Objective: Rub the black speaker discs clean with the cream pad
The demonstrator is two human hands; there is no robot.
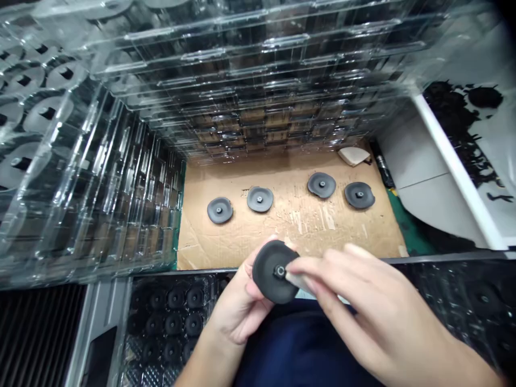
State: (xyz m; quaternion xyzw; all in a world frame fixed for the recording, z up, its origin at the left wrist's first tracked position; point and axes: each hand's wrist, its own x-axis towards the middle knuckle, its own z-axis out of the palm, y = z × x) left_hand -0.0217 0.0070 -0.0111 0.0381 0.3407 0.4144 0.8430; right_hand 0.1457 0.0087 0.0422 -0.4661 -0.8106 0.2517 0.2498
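Left hand (245, 312) holds a round black disc (266, 269) by its rim, with the thumb and fingers curled at the side, maybe so that the face with the little hub (279, 271) stays free. Right hand (363, 301) is pinched narrow on a pale piece (299, 281), with its fingertips right at the hub; most of that piece is hidden, so I cannot tell what it is. The disc is up at the near edge of the cardboard (226, 244), perhaps so both hands can get at it close to the body. Four more discs lie flat on the cardboard with their hubs up: a first disc (220, 216) near the left edge, a second disc (259, 206) beside it, a third disc (321, 192) right of the middle, and a fourth disc (359, 201) near the right edge. They sit apart, likely so they do not rub. A pale wedge (353, 155) lies at the far right corner, maybe to be out of the way. Past the far and left edges, clear trays (262, 80) are piled high, probably to save room
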